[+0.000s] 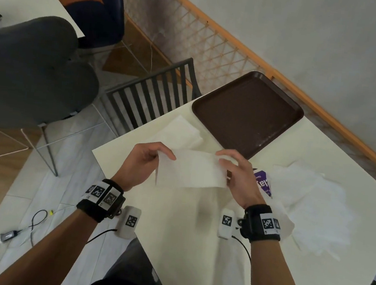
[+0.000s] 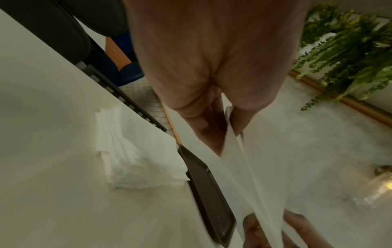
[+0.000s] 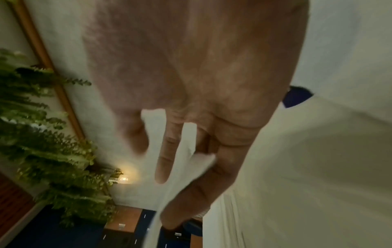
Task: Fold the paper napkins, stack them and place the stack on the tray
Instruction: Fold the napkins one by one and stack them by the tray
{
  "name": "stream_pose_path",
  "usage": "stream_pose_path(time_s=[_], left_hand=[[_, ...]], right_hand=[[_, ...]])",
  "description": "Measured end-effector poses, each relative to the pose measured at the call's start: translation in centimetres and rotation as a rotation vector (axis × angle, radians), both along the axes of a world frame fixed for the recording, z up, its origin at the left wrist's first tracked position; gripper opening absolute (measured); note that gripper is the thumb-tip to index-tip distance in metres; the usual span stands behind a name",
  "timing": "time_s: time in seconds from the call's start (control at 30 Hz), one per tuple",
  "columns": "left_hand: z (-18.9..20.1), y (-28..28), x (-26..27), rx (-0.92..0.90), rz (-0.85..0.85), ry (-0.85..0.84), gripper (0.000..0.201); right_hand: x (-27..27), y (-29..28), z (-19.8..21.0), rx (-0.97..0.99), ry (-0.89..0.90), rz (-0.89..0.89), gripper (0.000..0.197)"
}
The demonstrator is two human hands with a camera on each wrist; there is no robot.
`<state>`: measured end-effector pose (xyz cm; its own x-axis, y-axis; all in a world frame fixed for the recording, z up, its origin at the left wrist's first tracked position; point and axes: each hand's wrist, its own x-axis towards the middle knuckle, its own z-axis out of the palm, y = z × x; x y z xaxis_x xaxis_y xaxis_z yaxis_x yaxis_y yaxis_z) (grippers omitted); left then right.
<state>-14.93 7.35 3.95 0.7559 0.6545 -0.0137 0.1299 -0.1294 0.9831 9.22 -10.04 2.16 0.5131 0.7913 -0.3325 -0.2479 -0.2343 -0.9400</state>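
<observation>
The napkin [image 1: 192, 169] hangs above the table [image 1: 185, 223], long axis running hand to hand, left hand [image 1: 141, 164] pinching one top corner and right hand [image 1: 240, 178] the other, the stack [image 1: 180, 133] nearer the left.

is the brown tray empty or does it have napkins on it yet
Empty. The tray shows only bare brown surface in the head view; the folded stack lies on the table beside it, off its rim.
</observation>
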Motion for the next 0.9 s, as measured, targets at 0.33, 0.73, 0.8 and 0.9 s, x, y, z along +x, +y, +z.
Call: stream_pose_path(time_s=[0.33, 0.73, 0.8, 0.9], left_hand=[[-3.5, 4.8, -0.2, 0.009, 0.321, 0.323, 0.005], [-6.2, 3.9, 0.8, 0.355, 0.356, 0.594, 0.016], [-6.1, 2.3, 1.0, 0.473, 0.400, 0.571, 0.023], [-5.6, -1.3, 2.1, 0.500, 0.374, 0.460, 0.017]], right_hand=[[1.2, 15.5, -1.5, -0.169, -0.667, 0.052, 0.014], [-0.3, 17.2, -2.3, -0.311, -0.922, 0.180, 0.024], [-0.4, 13.6, -0.8, -0.273, -0.975, 0.123, 0.024], [0.2, 5.8, -0.1, -0.308, -1.013, 0.110, 0.022]])
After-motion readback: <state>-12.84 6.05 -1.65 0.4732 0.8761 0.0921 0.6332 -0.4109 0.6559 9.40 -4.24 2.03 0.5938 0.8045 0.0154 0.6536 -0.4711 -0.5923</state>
